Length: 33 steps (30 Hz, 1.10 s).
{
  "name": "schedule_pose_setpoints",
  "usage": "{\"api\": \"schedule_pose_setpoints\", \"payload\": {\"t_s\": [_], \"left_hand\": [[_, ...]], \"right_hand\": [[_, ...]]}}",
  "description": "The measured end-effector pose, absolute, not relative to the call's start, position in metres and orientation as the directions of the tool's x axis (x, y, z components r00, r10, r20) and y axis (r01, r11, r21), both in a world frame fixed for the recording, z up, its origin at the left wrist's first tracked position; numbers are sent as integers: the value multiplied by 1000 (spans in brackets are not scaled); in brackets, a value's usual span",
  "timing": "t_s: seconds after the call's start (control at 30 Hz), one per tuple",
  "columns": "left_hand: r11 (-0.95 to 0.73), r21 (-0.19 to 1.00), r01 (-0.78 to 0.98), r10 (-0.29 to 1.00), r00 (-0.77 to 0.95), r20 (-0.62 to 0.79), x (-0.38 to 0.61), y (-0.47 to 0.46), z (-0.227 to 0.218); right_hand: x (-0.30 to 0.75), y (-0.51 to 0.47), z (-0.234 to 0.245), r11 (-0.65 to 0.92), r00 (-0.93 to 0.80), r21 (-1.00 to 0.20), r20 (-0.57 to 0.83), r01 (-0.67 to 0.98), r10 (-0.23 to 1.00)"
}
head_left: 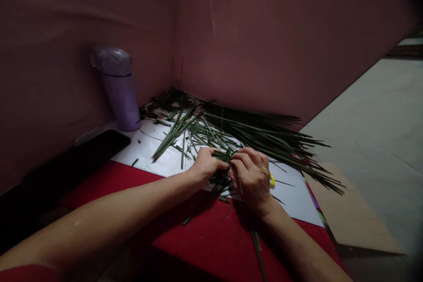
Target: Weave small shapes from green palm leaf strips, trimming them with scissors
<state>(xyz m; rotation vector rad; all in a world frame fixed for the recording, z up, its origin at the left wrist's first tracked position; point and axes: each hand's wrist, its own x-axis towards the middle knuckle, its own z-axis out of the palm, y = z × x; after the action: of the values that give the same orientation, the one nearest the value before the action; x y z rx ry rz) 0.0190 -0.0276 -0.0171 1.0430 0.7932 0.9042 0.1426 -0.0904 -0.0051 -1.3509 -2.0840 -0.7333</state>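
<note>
Between my two hands is a small bundle of green leaf strips (pixel 226 155), partly covered by the fingers. My left hand (pixel 209 165) pinches its left side, thumb on top. On the right, my right hand (pixel 251 175) curls its fingers over the other side, and a strip pokes out below them. Cut strip pieces (pixel 211 134) lie scattered just beyond the hands. A long sheaf of narrow green leaves (pixel 264 132) stretches from the wall corner to the right. Something yellow (pixel 272 179), perhaps a cutter handle, shows beside my right hand.
A purple tumbler (pixel 122 101) with plastic over its top stands at the left wall. Near it lies a dark phone (pixel 107 143). White sheeting (pixel 297 202) lies over a red surface (pixel 158 229). Pink walls (pixel 251 44) meet behind; tiled floor (pixel 373 132) is at right.
</note>
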Motion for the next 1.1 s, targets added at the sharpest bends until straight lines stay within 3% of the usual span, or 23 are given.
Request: {"api": "schedule_pose_setpoints", "payload": {"t_s": [0.33, 0.47, 0.73, 0.9, 1.1], "left_hand": [[269, 883, -384, 905, 415, -95, 14, -25, -10], [296, 867, -400, 906, 404, -123, 13, -22, -7], [335, 848, -410, 897, 414, -155, 13, -19, -5], [314, 850, -422, 894, 432, -116, 16, -22, -12], [302, 864, -403, 896, 430, -113, 17, -26, -12]], "right_hand": [[141, -94, -5, 427, -405, 132, 643, 894, 650], [140, -94, -9, 403, -310, 25, 685, 915, 660], [146, -91, -15, 410, -170, -77, 830, 909, 532], [144, -88, -17, 375, -106, -125, 837, 919, 537], [141, -86, -18, 319, 43, -265, 825, 910, 563]]}}
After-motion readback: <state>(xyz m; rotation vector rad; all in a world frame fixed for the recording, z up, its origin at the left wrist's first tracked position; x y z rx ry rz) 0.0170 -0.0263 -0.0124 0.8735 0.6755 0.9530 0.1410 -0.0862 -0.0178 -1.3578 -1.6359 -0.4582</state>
